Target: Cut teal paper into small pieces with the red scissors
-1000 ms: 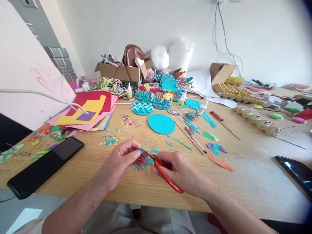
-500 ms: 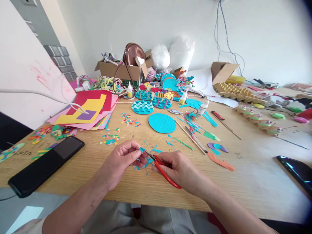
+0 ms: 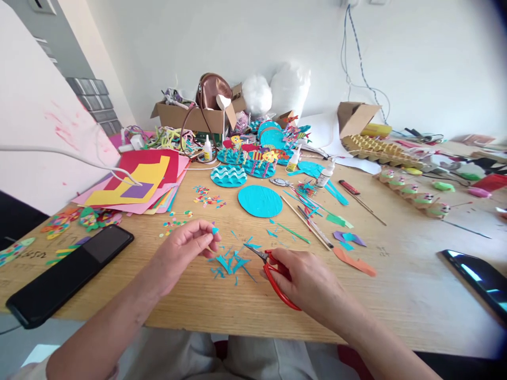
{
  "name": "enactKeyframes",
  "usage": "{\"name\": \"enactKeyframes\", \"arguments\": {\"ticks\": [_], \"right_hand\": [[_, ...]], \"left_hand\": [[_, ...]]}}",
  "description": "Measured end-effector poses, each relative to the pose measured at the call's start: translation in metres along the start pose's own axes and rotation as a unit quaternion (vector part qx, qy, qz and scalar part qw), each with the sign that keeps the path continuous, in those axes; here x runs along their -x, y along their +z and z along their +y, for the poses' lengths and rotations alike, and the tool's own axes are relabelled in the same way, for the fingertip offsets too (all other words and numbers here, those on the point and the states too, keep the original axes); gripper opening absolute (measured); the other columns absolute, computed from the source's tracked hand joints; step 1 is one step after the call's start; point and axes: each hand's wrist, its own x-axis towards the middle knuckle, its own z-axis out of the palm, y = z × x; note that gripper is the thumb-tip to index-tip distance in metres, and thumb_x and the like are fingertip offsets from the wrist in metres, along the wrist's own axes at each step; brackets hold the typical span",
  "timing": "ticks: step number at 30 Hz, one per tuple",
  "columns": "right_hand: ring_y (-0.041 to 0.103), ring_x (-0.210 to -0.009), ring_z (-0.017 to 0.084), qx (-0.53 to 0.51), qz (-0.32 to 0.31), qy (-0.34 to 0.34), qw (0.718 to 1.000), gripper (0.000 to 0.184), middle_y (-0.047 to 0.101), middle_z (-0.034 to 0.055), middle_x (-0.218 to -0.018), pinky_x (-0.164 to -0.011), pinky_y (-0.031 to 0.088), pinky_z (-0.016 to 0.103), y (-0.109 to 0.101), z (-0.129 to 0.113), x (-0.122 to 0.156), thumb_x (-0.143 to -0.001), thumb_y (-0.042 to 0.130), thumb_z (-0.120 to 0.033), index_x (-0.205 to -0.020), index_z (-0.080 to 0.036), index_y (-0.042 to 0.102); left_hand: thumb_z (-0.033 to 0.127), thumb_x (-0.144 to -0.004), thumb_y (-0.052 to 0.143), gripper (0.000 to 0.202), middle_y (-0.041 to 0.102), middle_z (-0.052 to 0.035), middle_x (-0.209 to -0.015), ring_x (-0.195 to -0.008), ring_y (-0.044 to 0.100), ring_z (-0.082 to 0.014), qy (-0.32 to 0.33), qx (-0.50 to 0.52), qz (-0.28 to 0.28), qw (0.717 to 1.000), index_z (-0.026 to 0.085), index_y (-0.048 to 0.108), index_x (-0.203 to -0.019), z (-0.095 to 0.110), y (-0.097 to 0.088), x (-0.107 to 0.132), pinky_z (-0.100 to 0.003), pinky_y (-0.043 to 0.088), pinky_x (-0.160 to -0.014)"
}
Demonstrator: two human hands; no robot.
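Between the thumb and fingers of my left hand [image 3: 189, 249] is a small piece of blue paper [image 3: 215, 231]. My right hand [image 3: 303, 272] grips red-handled scissors [image 3: 282, 289], their pointed metal blades aimed left and apart from the paper. Blue paper scraps [image 3: 229, 264] lie scattered on the table below and between the hands. Just beyond them rests a flat blue disc [image 3: 260, 201]. Behind it sits another blue disc topped with wavy strips [image 3: 228, 176].
Coloured paper sheets [image 3: 158, 177] are stacked at left, near a black phone [image 3: 71, 274]. Confetti dots [image 3: 174, 224], glue bottles [image 3: 325, 174], thin sticks [image 3: 307, 221] and an orange scrap [image 3: 354, 262] lie around. Another phone [image 3: 481, 279] is at right; a cardboard box [image 3: 190, 117] stands behind.
My hands have moved apart: the left went left and up with the blue piece, the scissors came away from it to the right. The view shifted slightly.
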Motion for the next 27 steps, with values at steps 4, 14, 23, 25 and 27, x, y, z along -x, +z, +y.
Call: {"name": "enactKeyframes", "arguments": {"ticks": [4, 14, 23, 25, 27], "right_hand": [[0.056, -0.056, 0.016, 0.032, 0.002, 0.027, 0.999, 0.018, 0.063, 0.0029, -0.063, -0.049, 0.025, 0.024, 0.002, 0.013, 0.006, -0.083, 0.040, -0.025, -0.070, -0.020, 0.052], [0.058, -0.057, 0.017, 0.003, -0.010, 0.040, 0.999, 0.018, 0.063, 0.0027, -0.065, -0.050, 0.030, 0.024, 0.016, 0.037, 0.023, -0.082, 0.038, -0.023, -0.068, -0.021, 0.049], [0.057, -0.056, 0.016, -0.074, -0.013, 0.010, 0.997, 0.018, 0.062, 0.0023, -0.065, -0.049, 0.035, 0.024, 0.023, 0.048, 0.024, -0.082, 0.038, -0.024, -0.068, -0.022, 0.050], [0.057, -0.055, 0.015, -0.097, -0.013, 0.003, 0.995, 0.018, 0.062, 0.0020, -0.064, -0.049, 0.036, 0.023, 0.027, 0.051, 0.024, -0.081, 0.040, -0.024, -0.067, -0.022, 0.050], [0.057, -0.055, 0.015, -0.115, -0.014, -0.006, 0.993, 0.016, 0.062, 0.0016, -0.063, -0.049, 0.036, 0.023, 0.031, 0.054, 0.023, -0.080, 0.041, -0.025, -0.067, -0.022, 0.050]], "left_hand": [[0.025, -0.065, 0.061, 0.011, 0.060, 0.0010, -0.064, -0.061, 0.056, -0.0122, 0.051, -0.102, 0.067, 0.991, 0.017, 0.057, -0.071, 0.019, -0.014, -0.024, -0.023, 0.047, -0.057], [0.024, -0.069, 0.048, 0.014, 0.061, 0.0008, -0.056, -0.053, 0.055, -0.0135, 0.077, -0.439, 0.005, 0.895, 0.017, 0.060, -0.068, 0.006, -0.037, -0.104, -0.022, 0.040, -0.051], [0.021, -0.066, 0.051, 0.016, 0.068, -0.0029, -0.066, -0.063, 0.058, -0.0167, 0.095, -0.591, 0.013, 0.801, 0.018, 0.066, -0.065, 0.013, -0.048, -0.148, -0.023, 0.035, -0.055], [0.020, -0.066, 0.051, 0.015, 0.067, -0.0019, -0.063, -0.061, 0.057, -0.0158, 0.097, -0.612, 0.001, 0.785, 0.018, 0.066, -0.064, 0.010, -0.052, -0.156, -0.023, 0.034, -0.054], [0.018, -0.066, 0.050, 0.015, 0.065, -0.0013, -0.060, -0.058, 0.055, -0.0152, 0.099, -0.629, -0.009, 0.771, 0.019, 0.065, -0.062, 0.007, -0.054, -0.162, -0.022, 0.033, -0.053]]}}
